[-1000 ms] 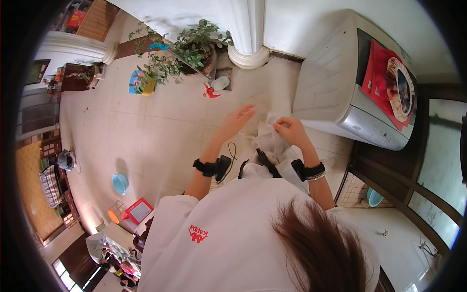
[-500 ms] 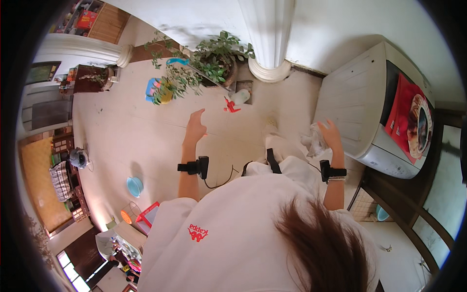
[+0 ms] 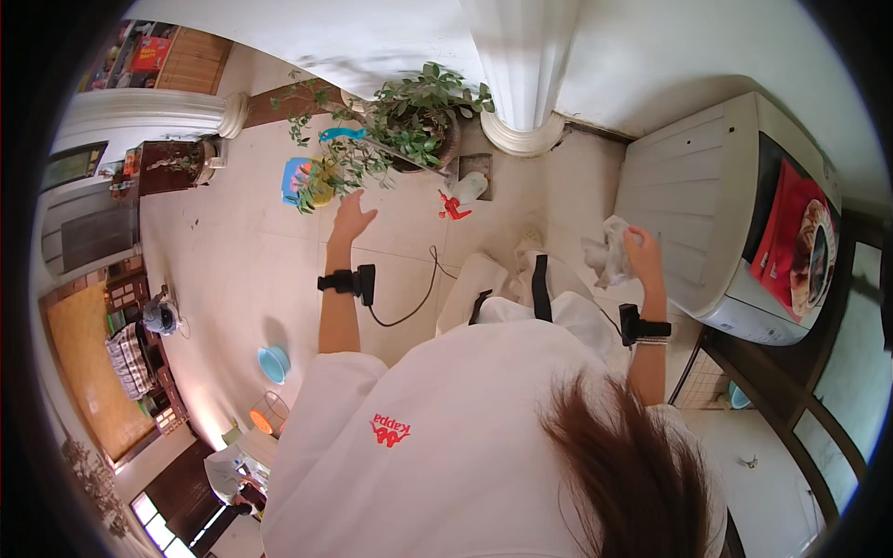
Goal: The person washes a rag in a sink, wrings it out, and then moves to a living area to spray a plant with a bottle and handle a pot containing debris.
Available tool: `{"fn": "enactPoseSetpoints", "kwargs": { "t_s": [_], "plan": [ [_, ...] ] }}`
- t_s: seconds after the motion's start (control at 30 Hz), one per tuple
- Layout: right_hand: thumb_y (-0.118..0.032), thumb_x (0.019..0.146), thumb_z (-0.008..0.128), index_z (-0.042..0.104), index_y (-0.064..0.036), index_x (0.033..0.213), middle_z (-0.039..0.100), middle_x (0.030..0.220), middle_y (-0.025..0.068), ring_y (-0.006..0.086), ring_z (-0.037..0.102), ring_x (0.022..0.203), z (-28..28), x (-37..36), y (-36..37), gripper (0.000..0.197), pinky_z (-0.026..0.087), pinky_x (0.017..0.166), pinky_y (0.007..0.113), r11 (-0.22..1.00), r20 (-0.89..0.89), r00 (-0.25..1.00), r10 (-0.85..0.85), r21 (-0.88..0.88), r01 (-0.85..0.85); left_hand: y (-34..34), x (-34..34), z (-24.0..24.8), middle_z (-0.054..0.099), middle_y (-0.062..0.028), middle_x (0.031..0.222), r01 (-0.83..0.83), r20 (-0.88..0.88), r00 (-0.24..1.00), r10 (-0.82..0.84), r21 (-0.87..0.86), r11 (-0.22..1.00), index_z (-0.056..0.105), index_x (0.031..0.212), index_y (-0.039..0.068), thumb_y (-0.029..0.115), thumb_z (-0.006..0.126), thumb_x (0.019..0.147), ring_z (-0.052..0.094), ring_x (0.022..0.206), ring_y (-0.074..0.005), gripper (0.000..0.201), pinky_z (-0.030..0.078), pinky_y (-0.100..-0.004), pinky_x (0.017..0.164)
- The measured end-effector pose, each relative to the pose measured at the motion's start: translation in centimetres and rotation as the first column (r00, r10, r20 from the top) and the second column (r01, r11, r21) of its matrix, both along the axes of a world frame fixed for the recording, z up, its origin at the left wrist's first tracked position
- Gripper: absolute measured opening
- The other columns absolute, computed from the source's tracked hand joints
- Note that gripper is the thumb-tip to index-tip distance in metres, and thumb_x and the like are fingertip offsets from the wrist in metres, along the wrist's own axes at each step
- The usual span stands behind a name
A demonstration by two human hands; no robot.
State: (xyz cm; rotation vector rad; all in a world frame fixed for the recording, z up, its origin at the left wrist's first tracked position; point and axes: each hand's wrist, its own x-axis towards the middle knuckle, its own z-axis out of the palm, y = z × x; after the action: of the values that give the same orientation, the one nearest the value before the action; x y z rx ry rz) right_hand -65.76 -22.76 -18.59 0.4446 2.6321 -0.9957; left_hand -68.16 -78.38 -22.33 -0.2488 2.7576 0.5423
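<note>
My right hand (image 3: 644, 257) has its fingers pinched together at the upper edge of a crumpled whitish cloth or bag (image 3: 609, 253), which hangs beside the washing machine (image 3: 684, 177). Whether it is cloth or thin plastic I cannot make out. My left hand (image 3: 350, 221) reaches out over the floor with thumb and fingers apart, holding nothing. Just beyond it are leaves of a potted plant (image 3: 414, 139) and a yellow object (image 3: 322, 184) beside a blue one (image 3: 292, 177). A clear spray bottle (image 3: 473, 187) with a red trigger head lies on the floor ahead.
A white column (image 3: 523, 121) stands behind the spray bottle. A long tool with a blue handle (image 3: 342, 134) leans across the plant. Red fabric (image 3: 781, 232) lies on the washing machine. A blue basin (image 3: 273, 364) sits at left. A black cable (image 3: 430, 288) runs from my left wrist.
My left hand has moved left and farther forward, nearer the plant. My right hand's fingers, spread before, are now drawn together on the crumpled whitish cloth or bag, which is raised.
</note>
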Motion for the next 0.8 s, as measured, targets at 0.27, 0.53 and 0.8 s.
{"fn": "enactPoseSetpoints", "kwargs": {
  "t_s": [0.27, 0.53, 0.8],
  "plan": [
    [-0.028, 0.075, 0.049, 0.056, -0.0053, 0.091, 0.058, 0.085, 0.0162, 0.0285, 0.055, 0.08, 1.9, 0.5, -3.8, 0.029, 0.041, 0.07, 0.032, 0.974, -0.133, 0.97, -0.202, 0.08, 0.213, -6.4, -9.4, -1.0, 0.039, -0.0197, 0.115, 0.112, -0.159, 0.977, -0.14, -0.171, 0.979, 0.029, 0.119, 0.001, 0.018, 0.063, 0.063, 0.035, 0.108, -0.0313, 0.067, 0.032, -0.0376, 0.089],
    [-0.025, 0.076, 0.048, 0.057, -0.0065, 0.091, 0.058, 0.079, 0.0126, 0.0233, 0.054, 0.069, 0.8, 2.2, -9.7, 0.025, 0.04, 0.063, 0.03, 0.91, -0.127, 0.905, -0.406, 0.038, 0.413, -9.2, -15.5, -4.8, 0.017, -0.0157, 0.129, 0.236, -0.048, 0.959, -0.279, -0.408, 0.882, 0.02, 0.126, 0.009, 0.013, 0.064, 0.064, 0.025, 0.114, -0.0359, 0.076, 0.031, -0.0424, 0.09],
    [-0.022, 0.078, 0.045, 0.057, -0.0073, 0.09, 0.058, 0.079, 0.0117, 0.0214, 0.055, 0.069, 2.1, 2.0, -17.4, 0.023, 0.041, 0.064, 0.028, 0.87, -0.216, 0.845, -0.489, -0.062, 0.488, -11.2, -16.8, -7.8, 0.029, -0.018, 0.123, 0.382, 0.057, 0.92, -0.389, -0.361, 0.851, 0.033, 0.117, 0.005, 0.01, 0.064, 0.062, 0.033, 0.11, -0.0315, 0.063, 0.036, -0.0396, 0.085]
  ]
}}
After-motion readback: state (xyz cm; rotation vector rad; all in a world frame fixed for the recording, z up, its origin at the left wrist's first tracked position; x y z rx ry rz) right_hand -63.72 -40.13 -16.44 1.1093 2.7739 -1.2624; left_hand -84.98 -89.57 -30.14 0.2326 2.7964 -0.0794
